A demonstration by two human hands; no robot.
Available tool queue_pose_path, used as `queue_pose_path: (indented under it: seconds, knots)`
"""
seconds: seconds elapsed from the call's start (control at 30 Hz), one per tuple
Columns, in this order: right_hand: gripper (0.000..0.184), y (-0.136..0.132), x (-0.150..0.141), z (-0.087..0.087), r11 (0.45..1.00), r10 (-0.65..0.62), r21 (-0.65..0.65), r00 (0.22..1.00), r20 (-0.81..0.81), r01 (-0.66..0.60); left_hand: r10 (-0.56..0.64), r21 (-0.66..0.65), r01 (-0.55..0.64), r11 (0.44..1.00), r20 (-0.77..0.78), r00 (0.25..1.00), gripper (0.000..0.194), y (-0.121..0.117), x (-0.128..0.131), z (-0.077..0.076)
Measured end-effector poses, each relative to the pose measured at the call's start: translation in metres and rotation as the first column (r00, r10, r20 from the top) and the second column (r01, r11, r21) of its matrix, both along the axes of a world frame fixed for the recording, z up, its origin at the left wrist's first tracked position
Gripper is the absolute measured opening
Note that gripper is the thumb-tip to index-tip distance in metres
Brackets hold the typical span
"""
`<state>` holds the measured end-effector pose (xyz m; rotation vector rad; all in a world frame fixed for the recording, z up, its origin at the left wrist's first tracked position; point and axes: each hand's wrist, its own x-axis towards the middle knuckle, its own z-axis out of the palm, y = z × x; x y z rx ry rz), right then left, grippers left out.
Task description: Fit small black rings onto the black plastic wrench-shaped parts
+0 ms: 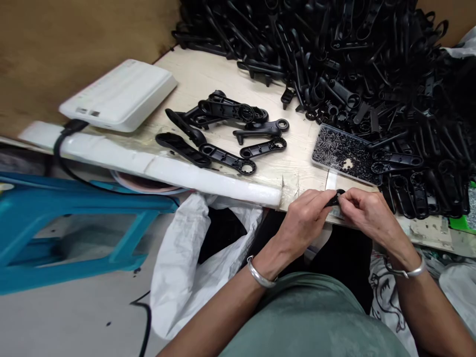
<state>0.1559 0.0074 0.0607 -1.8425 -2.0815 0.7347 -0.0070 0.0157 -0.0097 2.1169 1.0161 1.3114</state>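
At the table's front edge my left hand (307, 215) is closed around a small black plastic part (333, 199), mostly covered by the fingers. My right hand (366, 210) is pinched at the same part's right end; whether a tiny piece sits in its fingertips is hidden. Just beyond the hands stands a clear shallow tray (316, 161) with many tiny black pieces. Several black plastic handles (230, 158), each with a ring-shaped end, lie to the left on the table. Right of the tray, more black handles (403, 193) lie side by side.
A large heap of black plastic parts (316, 44) covers the back of the table. At the left stands a white box-shaped device (119, 94) with a black cable (61, 153). White foam (178, 173) lines the front edge. Below are a blue stool (74, 198) and a white sack (182, 258).
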Motion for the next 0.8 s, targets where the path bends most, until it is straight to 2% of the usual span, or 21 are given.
queue_pose_path:
  seconds: [0.1, 0.3, 0.47, 0.57, 0.67, 0.73, 0.8]
  knots:
    - [0.024, 0.000, -0.002, -0.001, 0.998, -0.052, -0.044, 0.999, -0.015, 0.051, -0.012, 0.002, 0.012, 1.000, 0.012, 1.000, 0.026, 0.000, 0.000, -0.001]
    - [0.024, 0.003, -0.004, 0.007, 0.994, -0.001, -0.111, 1.000, 0.019, 0.003, -0.030, -0.011, 0.030, 0.999, 0.025, 0.999, 0.026, 0.000, -0.001, 0.000]
    - [0.027, 0.008, -0.006, 0.009, 0.992, 0.122, 0.003, 0.966, 0.229, -0.126, -0.026, -0.023, 0.027, 0.999, 0.032, 0.999, 0.024, 0.000, 0.000, 0.000]
    - [0.026, 0.008, -0.008, 0.007, 0.976, 0.175, 0.052, 0.900, 0.399, -0.213, -0.022, -0.021, 0.023, 1.000, 0.044, 0.999, 0.025, 0.000, 0.000, 0.000]
    - [0.019, 0.002, -0.021, 0.007, 0.963, 0.183, 0.057, 0.798, 0.575, -0.262, -0.024, -0.030, 0.026, 0.999, 0.056, 0.998, 0.025, 0.000, -0.001, 0.001]
    - [0.016, -0.005, -0.035, 0.008, 0.968, 0.132, 0.064, 0.715, 0.686, -0.241, -0.025, -0.053, 0.028, 0.998, 0.056, 0.998, 0.029, -0.001, -0.001, 0.001]
    - [0.020, -0.009, -0.047, 0.009, 0.977, 0.072, 0.078, 0.654, 0.753, -0.196, -0.026, -0.074, 0.029, 0.997, 0.052, 0.998, 0.034, -0.001, -0.001, 0.001]
